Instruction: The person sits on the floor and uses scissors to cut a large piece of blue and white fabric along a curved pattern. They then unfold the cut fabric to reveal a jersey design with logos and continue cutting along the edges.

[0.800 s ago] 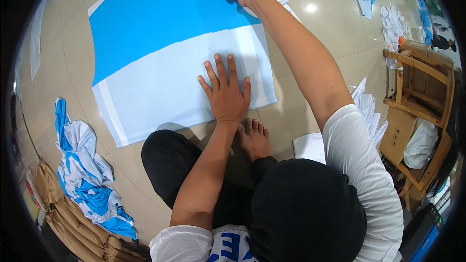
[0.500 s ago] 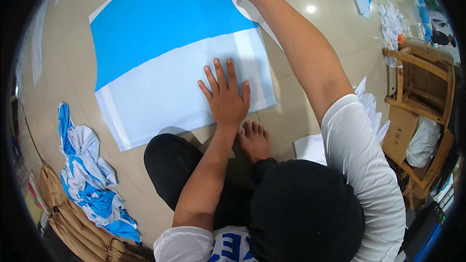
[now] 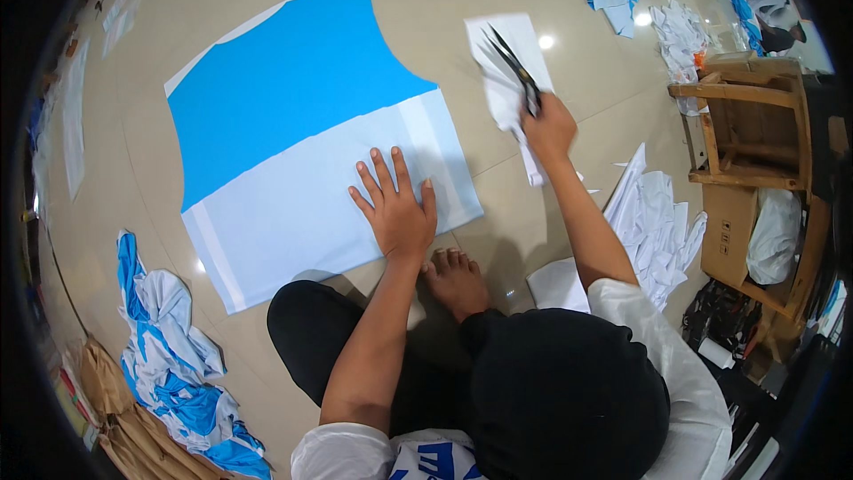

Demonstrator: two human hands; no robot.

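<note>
Tiled floor (image 3: 409,22), beige. Cloth panel (image 3: 306,156), blue and pale, laid flat upon the floor. Scrap (image 3: 499,80), white, right of the panel and apart from it. Left hand (image 3: 400,218) — fingers spread flat on the panel, gripping nothing. Right hand (image 3: 549,129) — curled round the scissors (image 3: 528,84), black, blades over the scrap; whether it also pinches the scrap is unclear. Step in hand, apparently: clearing the scrap aside; the next move calls for releasing it well off the panel.

Open floor (image 3: 426,27) divides blue fabric (image 3: 298,116) from white scrap (image 3: 535,58), where scissors (image 3: 522,73) obstruct
</note>
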